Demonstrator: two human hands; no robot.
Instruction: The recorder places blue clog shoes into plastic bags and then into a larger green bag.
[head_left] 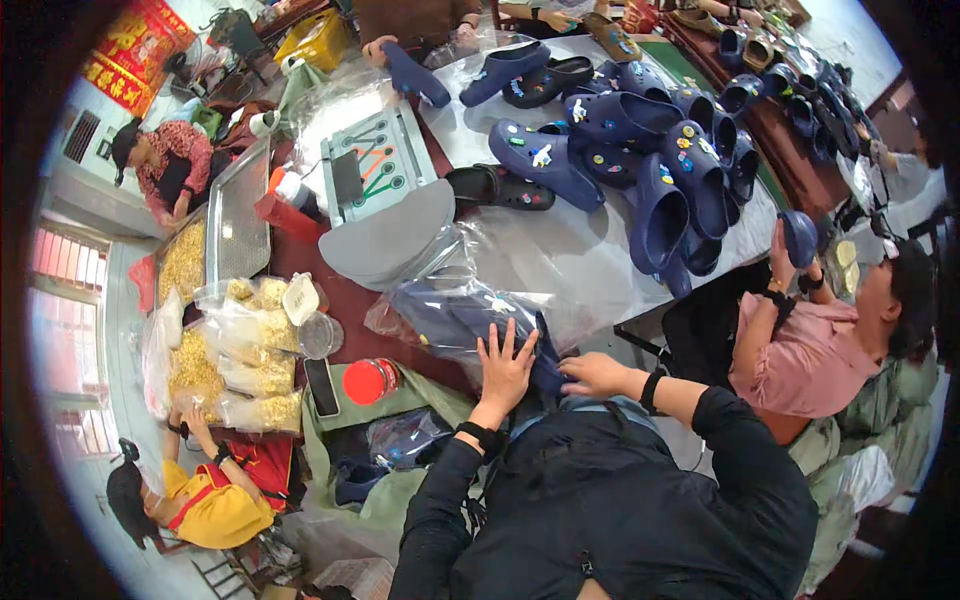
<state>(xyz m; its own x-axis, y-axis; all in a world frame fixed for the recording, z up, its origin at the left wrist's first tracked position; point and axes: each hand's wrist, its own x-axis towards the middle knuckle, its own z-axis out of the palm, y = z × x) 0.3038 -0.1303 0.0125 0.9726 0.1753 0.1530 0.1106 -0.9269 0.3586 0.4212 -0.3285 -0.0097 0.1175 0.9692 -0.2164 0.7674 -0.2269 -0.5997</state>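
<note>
A pair of navy clogs (pixel 440 305) lies in a clear plastic bag (pixel 385 318) at the table's near edge. My left hand (pixel 507 368) rests on the bagged clogs with its fingers spread. Beside it, my right hand (pixel 592 376) is closed, fingertips at the near end of a dark blue clog (pixel 546 362); what it pinches is hidden. Ahead, a grey sealing machine (pixel 390 240) with a rounded front plate stands left of the bag. Several navy clogs with charms (pixel 635 118) are heaped on the white tabletop at the right.
At the left are a red-lidded jar (pixel 370 382), a phone (pixel 322 388) and bags of small gold pieces (pixel 255 340). More bagged clogs (pixel 410 440) lie below. Co-workers sit left and right; one in pink (pixel 810 340) holds a clog. Another person's hand holds a clog (pixel 415 75) across the table.
</note>
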